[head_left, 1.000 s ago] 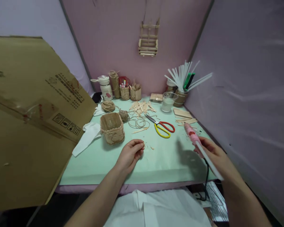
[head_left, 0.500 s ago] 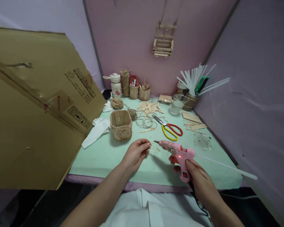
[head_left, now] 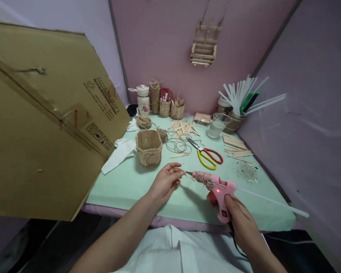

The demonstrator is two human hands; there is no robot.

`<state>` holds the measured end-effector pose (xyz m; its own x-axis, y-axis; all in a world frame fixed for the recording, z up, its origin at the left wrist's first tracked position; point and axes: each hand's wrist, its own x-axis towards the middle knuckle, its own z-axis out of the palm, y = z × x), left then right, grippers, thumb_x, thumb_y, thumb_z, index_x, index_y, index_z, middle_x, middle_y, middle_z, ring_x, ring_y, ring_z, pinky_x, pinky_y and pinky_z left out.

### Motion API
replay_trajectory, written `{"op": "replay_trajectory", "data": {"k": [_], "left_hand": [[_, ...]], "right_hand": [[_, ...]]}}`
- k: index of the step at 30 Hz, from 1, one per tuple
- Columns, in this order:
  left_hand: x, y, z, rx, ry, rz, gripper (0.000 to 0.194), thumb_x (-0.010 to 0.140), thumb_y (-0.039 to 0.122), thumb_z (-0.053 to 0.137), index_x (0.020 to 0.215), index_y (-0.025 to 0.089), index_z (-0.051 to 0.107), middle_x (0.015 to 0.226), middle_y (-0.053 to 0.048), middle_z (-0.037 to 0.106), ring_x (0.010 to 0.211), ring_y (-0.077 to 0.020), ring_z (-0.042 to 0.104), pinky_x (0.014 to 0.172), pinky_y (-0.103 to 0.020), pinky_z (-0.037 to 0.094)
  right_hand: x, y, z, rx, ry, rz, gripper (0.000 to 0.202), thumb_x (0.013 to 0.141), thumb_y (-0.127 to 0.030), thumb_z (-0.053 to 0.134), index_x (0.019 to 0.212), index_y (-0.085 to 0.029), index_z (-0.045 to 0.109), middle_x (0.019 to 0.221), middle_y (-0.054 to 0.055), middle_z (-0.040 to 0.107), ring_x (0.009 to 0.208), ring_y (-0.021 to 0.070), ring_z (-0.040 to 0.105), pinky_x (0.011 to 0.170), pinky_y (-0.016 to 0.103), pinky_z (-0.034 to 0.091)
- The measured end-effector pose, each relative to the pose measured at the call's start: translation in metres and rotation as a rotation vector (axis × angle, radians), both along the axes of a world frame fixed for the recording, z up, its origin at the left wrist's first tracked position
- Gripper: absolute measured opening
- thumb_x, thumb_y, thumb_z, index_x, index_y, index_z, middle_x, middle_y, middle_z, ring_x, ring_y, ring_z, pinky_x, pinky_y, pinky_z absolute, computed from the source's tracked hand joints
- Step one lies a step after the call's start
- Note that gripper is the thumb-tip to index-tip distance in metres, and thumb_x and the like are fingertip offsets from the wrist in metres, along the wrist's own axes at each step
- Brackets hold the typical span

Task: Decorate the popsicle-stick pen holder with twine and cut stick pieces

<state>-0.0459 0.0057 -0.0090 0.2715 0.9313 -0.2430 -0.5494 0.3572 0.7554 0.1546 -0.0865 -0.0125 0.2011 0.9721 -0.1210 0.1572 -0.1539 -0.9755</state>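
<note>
Over table — left hand: pinching sliver, mostly hidden | right hand: clasping glue gun

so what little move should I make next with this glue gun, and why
Probably a light squeeze of the glue gun: your right hand grips it, its nozzle is close to the small piece pinched in your left hand, and its red light glows.

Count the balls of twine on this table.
2: a paler ball in front of the white bottle, and a darker ball behind the small basket's right side. More could be hidden behind the basket.
</note>
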Motion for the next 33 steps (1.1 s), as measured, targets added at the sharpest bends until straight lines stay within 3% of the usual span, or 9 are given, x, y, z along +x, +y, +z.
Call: {"op": "replay_trajectory", "data": {"k": [12, 18, 33], "left_hand": [[-0.0006, -0.0009, 0.0002, 0.010, 0.013, -0.012, 0.034, 0.063, 0.015, 0.075, 0.092, 0.016, 0.058, 0.075, 0.001, 0.058, 0.054, -0.0023, 0.047, 0.048, -0.015, 0.031], [-0.0007, -0.0012, 0.0003, -0.001, 0.015, -0.017, 0.034, 0.063, 0.016, 0.076, 0.092, 0.016, 0.058, 0.075, 0.001, 0.058, 0.053, -0.0017, 0.046, 0.047, -0.014, 0.031], [-0.0012, -0.0015, -0.0003, 0.010, -0.015, 0.018, 0.032, 0.064, 0.015, 0.075, 0.091, 0.016, 0.059, 0.075, 0.001, 0.058, 0.058, -0.0029, 0.048, 0.050, -0.014, 0.034]], "right_hand": [[0.0018, 0.0001, -0.0028, 0.000, -0.006, -0.016, 0.051, 0.080, -0.062, 0.047, 0.091, -0.018, 0.070, 0.088, 0.009, 0.069, 0.081, 0.0226, 0.060, 0.071, 0.031, 0.046], [0.0005, 0.0002, -0.0002, -0.027, -0.051, -0.013, 0.051, 0.082, -0.061, 0.045, 0.093, -0.018, 0.069, 0.088, 0.008, 0.068, 0.076, 0.0212, 0.059, 0.066, 0.030, 0.046], [0.0010, -0.0012, -0.0013, -0.003, 0.017, 0.029, 0.047, 0.083, -0.058, 0.045, 0.092, -0.018, 0.068, 0.090, 0.008, 0.068, 0.081, 0.0213, 0.059, 0.072, 0.030, 0.044]]}}
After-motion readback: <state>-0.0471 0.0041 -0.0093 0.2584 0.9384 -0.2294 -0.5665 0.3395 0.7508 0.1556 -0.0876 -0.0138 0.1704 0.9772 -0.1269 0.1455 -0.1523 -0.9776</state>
